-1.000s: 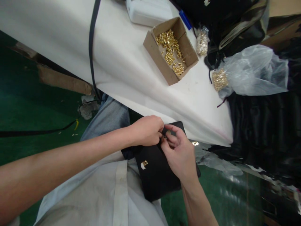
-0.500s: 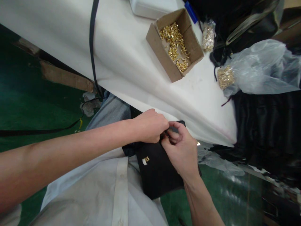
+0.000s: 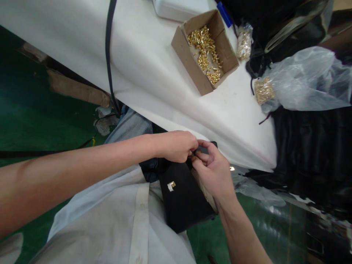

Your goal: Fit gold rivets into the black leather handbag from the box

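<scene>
A black bag-like piece (image 3: 185, 198) lies against the lap, with a gold fitting (image 3: 172, 184) and a scrap of white on its face. Its right side gapes and shows a pale inside. My left hand (image 3: 180, 146) is closed at its upper edge, fingertips mostly hidden. My right hand (image 3: 214, 167) meets it there, thumb and fingers curled round the same edge. What is pinched between the fingertips is too small and dark to make out.
On the white-covered table (image 3: 143, 62) stands an open cardboard box (image 3: 189, 62) of small gold parts. Beyond it are a white container (image 3: 178, 9), a blue object (image 3: 224, 14) and clear bags (image 3: 305, 80) of gold pieces. A black strap (image 3: 108, 47) hangs over the edge.
My left wrist has shifted and turned slightly, fingers still at the edge. The pale inside of the black piece now shows beside my right hand.
</scene>
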`<state>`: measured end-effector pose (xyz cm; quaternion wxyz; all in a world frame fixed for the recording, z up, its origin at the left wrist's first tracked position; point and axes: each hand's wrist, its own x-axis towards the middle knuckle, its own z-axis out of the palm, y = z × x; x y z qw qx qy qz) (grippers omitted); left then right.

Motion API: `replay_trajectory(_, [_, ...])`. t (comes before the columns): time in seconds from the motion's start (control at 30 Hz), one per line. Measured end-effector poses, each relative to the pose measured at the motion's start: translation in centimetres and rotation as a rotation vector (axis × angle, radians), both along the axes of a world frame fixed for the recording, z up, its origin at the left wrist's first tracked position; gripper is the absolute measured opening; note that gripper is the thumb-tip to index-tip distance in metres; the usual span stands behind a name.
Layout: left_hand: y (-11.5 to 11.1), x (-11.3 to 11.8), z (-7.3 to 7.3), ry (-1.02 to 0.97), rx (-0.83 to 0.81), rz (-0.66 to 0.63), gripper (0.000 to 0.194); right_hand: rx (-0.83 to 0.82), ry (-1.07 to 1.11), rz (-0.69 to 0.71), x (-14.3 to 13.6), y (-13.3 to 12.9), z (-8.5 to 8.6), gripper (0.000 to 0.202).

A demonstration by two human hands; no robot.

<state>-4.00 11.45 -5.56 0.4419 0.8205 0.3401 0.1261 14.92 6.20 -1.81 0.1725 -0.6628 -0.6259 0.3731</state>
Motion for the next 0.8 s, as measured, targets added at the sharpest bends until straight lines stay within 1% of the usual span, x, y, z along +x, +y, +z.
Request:
replay_trajectory(0.1, [0.3, 0.0, 0.2, 0.014, -0.009, -0.044, 0.021, -0.088, 0.031, 0.039, 0.3, 0.3, 0.0, 0.048])
replay_trajectory(0.33, [0.3, 0.2, -0.5, -0.030, -0.088, 0.005, 0.018, -0.051, -0.106, 0.160, 0.7, 0.0, 0.1, 0.053])
replay_trajectory(0.43, [0.3, 0.1, -1.0, -0.066, -0.138, 0.002, 0.018, -0.048, -0.076, 0.163, 0.8, -0.3, 0.2, 0.060])
replay_trajectory(0.57, [0.7, -0.2, -1.4, -0.148, -0.227, -0.044, 0.021, -0.106, -0.003, 0.159, 1.2, -0.2, 0.3, 0.067])
replay_trajectory(0.63, [0.8, -0.2, -1.3, -0.133, -0.209, -0.048, 0.021, -0.129, 0.001, 0.174, 1.5, 0.0, 0.3, 0.068])
replay_trajectory(0.8, [0.5, 0.5, -0.6, -0.017, -0.018, -0.040, 0.017, -0.149, -0.026, 0.176, 2.2, 0.3, 0.2, 0.069])
